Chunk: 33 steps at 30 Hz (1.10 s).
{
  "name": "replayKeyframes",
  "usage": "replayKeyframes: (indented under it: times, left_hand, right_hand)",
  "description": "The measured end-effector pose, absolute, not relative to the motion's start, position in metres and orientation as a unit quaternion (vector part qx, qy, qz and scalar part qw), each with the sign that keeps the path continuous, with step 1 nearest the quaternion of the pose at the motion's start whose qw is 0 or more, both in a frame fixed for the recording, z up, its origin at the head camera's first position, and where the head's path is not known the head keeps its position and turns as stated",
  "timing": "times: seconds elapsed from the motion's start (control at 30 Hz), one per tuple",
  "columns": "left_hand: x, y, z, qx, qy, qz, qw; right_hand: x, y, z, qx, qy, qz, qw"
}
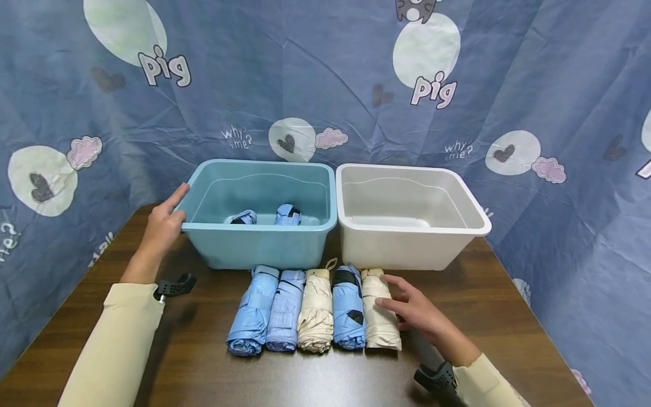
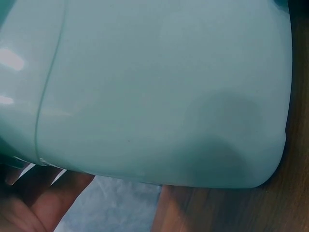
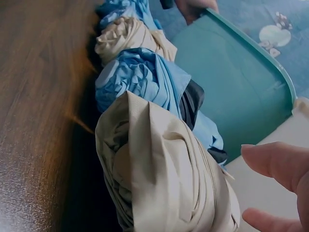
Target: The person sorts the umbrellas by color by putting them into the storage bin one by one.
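At the left end of the teal bin (image 1: 254,246), my left hand (image 1: 164,223) grips the rim. In the left wrist view its fingers (image 2: 65,193) are at the rim beside the bin's smooth outer wall (image 2: 159,96). My right hand (image 1: 414,308) reaches over the rightmost beige folded umbrella (image 1: 378,316), thumb and fingers spread apart. The right wrist view shows the fingertips just right of that beige umbrella (image 3: 169,169). To its left lie a blue umbrella (image 1: 348,311), another beige umbrella (image 1: 316,311) and two blue ones (image 1: 286,311) (image 1: 253,311), side by side.
Two blue folded umbrellas (image 1: 288,215) lie inside the teal bin. A white bin (image 1: 402,249) stands close against its right side. Behind both hangs a blue printed cloth (image 1: 315,79). Everything stands on a dark wooden table (image 1: 203,350).
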<state>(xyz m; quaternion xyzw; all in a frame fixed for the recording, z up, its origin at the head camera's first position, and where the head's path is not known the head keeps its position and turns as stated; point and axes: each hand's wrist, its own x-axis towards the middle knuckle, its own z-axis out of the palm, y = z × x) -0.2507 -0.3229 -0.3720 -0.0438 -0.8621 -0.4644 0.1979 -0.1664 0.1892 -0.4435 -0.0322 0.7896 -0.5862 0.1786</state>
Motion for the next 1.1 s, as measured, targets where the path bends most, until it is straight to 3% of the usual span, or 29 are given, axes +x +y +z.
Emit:
replayKeyframes:
  times: [0.47, 0.73, 1.1]
  left_hand:
    - [-0.251, -0.323, -0.372, -0.050, -0.859, -0.466, 0.204]
    - [-0.248, -0.322, -0.371, -0.046, -0.859, -0.467, 0.205]
    - [-0.249, -0.323, -0.371, -0.047, -0.860, -0.467, 0.202]
  right_hand:
    - [-0.172, 0.178, -0.449, -0.117, 0.786, -0.581, 0.179]
    - [-0.174, 0.175, -0.450, -0.125, 0.815, -0.547, 0.147]
    - [-0.175, 0.178, -0.452, -0.108, 0.808, -0.560, 0.149]
